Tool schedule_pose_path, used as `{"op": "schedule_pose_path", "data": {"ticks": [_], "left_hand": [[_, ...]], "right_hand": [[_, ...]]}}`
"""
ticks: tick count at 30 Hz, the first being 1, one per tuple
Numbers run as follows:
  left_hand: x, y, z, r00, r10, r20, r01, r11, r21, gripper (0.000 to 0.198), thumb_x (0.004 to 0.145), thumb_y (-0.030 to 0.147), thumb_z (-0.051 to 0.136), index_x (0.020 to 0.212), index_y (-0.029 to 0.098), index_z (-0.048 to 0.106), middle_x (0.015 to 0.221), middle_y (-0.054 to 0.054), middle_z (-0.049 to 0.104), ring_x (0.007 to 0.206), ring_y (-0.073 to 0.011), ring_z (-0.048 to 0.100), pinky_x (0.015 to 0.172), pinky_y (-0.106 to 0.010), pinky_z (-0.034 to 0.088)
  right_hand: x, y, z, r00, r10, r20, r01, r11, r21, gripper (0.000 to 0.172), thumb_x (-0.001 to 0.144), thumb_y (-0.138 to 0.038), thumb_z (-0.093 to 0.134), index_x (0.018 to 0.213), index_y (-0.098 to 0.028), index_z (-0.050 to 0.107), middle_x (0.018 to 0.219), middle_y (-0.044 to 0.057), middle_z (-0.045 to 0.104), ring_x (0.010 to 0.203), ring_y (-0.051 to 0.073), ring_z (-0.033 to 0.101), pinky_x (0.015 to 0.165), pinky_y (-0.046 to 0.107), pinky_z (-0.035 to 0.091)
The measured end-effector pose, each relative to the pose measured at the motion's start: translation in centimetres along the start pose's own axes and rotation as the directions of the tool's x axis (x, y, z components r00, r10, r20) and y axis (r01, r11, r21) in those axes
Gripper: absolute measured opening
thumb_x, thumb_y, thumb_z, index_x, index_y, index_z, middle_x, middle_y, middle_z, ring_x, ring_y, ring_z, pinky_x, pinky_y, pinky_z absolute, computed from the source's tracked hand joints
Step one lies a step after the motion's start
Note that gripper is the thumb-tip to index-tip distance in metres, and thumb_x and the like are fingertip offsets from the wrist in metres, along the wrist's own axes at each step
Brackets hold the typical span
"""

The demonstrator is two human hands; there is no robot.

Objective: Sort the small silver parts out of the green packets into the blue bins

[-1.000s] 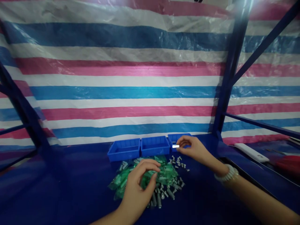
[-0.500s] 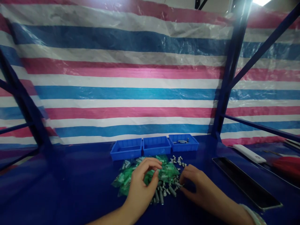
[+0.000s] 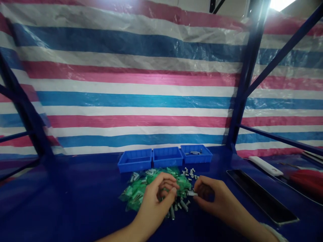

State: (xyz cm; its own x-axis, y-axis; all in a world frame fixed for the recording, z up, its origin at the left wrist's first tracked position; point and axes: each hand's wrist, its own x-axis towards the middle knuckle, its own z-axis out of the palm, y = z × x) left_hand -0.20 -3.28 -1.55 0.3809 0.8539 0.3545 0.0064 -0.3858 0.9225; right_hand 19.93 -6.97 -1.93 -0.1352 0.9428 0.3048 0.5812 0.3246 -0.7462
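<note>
My right hand point(image 3: 212, 193) pinches a small pale grey cylindrical piece point(image 3: 192, 193) between thumb and forefinger, just right of the pile. Its exact kind is too small to tell. My left hand point(image 3: 160, 195) curves over the pile with the thumb a little apart from the curled fingers, and nothing shows between them. Under and around it lie green plastic bags point(image 3: 137, 193) with small hardware inside. Loose screws and grey cylindrical pieces point(image 3: 172, 212) lie in front of the bags, partly hidden by the left hand. More short screws point(image 3: 191, 172) are scattered behind the right hand.
Behind the pile stand three blue bins in a row: left point(image 3: 135, 164), middle point(image 3: 168, 161) and right point(image 3: 196, 158); the right one holds some metal pieces. A dark phone-like slab point(image 3: 262, 196), a white device point(image 3: 266, 166) and a red item point(image 3: 308, 181) lie right.
My right hand has lifted the small pale piece slightly from the loose hardware. My left hand has moved a little right, its fingers curling closer to the thumb.
</note>
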Motion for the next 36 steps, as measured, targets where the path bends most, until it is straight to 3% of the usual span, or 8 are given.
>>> {"op": "schedule_pose_path", "data": {"ticks": [4,9,15,20,24,28,31,36], "left_hand": [[-0.2,0.1,0.5,0.959,-0.226,0.173,0.261,0.94,-0.218,0.029,0.08,0.043,0.064,0.085,0.015,0.06,0.059,0.001,0.06,0.05,-0.0119,0.058,0.048,-0.021,0.046],[-0.2,0.5,0.5,0.938,-0.299,0.174,0.335,0.91,-0.244,0.027,0.076,0.038,0.071,0.073,0.013,0.063,0.054,0.001,0.063,0.049,-0.0095,0.058,0.051,-0.019,0.045],[-0.4,0.9,0.3,0.97,-0.21,0.124,0.238,0.928,-0.286,0.018,0.072,0.024,0.076,0.077,0.015,0.061,0.07,-0.001,0.068,0.064,-0.012,0.065,0.062,-0.021,0.049],[-0.7,0.6,0.4,0.998,0.043,0.055,-0.036,0.992,-0.119,0.016,0.071,0.008,0.069,0.081,0.017,0.063,0.08,-0.002,0.066,0.077,-0.0158,0.066,0.072,-0.025,0.052],[-0.7,0.6,0.3,0.964,0.247,0.102,-0.255,0.964,0.072,0.015,0.076,0.005,0.061,0.083,0.019,0.063,0.079,-0.003,0.065,0.078,-0.018,0.065,0.072,-0.029,0.053],[-0.6,0.4,-0.1,0.883,0.449,0.135,-0.469,0.843,0.265,0.024,0.081,0.005,0.055,0.097,0.022,0.062,0.096,-0.006,0.065,0.1,-0.0222,0.059,0.089,-0.036,0.047],[-0.4,0.1,-0.4,0.88,0.465,0.095,-0.464,0.801,0.378,0.03,0.083,0.004,0.051,0.105,0.024,0.057,0.105,-0.006,0.061,0.105,-0.0221,0.056,0.092,-0.037,0.044],[-0.2,-0.2,-0.5,0.896,0.435,0.088,-0.428,0.792,0.435,0.026,0.085,0.006,0.049,0.102,0.024,0.054,0.105,-0.006,0.061,0.104,-0.0225,0.054,0.092,-0.039,0.043]], "right_hand": [[-0.4,-2.2,0.7,1.0,-0.026,0.014,0.022,0.98,0.199,0.006,0.074,-0.016,0.062,0.078,-0.019,0.059,0.066,-0.001,0.062,0.061,0.015,0.058,0.058,0.024,0.046],[-0.7,-2.9,1.6,0.999,-0.043,-0.024,0.048,0.964,0.26,0.008,0.074,-0.016,0.064,0.08,-0.02,0.061,0.07,0.001,0.064,0.066,0.017,0.059,0.061,0.026,0.048],[-0.9,-2.0,2.0,0.999,0.04,-0.019,-0.023,0.841,0.541,0.022,0.078,-0.033,0.069,0.093,-0.021,0.059,0.075,0.001,0.062,0.068,0.016,0.059,0.062,0.026,0.047],[-0.7,-1.1,2.7,0.978,0.118,0.174,-0.206,0.706,0.678,0.037,0.084,-0.051,0.06,0.076,-0.015,0.059,0.062,0.001,0.06,0.051,0.01,0.054,0.048,0.021,0.04],[-0.7,-0.8,3.3,0.967,0.124,0.221,-0.245,0.684,0.687,0.036,0.077,-0.05,0.067,0.08,-0.015,0.06,0.063,0.001,0.062,0.051,0.01,0.056,0.046,0.02,0.041],[-0.1,-0.2,2.2,0.986,0.105,0.127,-0.157,0.836,0.526,0.022,0.074,-0.035,0.071,0.077,-0.017,0.06,0.066,0.0,0.061,0.06,0.013,0.058,0.051,0.021,0.044],[2.3,1.0,-0.4,0.998,0.036,-0.06,-0.025,0.983,0.18,0.01,0.074,-0.025,0.067,0.078,-0.018,0.061,0.067,0.0,0.062,0.063,0.015,0.059,0.054,0.023,0.044],[8.8,4.3,-4.8,0.952,-0.101,-0.288,0.037,0.975,-0.219,0.012,0.077,-0.029,0.061,0.081,-0.019,0.061,0.065,0.001,0.063,0.06,0.017,0.059,0.059,0.028,0.046]]}}
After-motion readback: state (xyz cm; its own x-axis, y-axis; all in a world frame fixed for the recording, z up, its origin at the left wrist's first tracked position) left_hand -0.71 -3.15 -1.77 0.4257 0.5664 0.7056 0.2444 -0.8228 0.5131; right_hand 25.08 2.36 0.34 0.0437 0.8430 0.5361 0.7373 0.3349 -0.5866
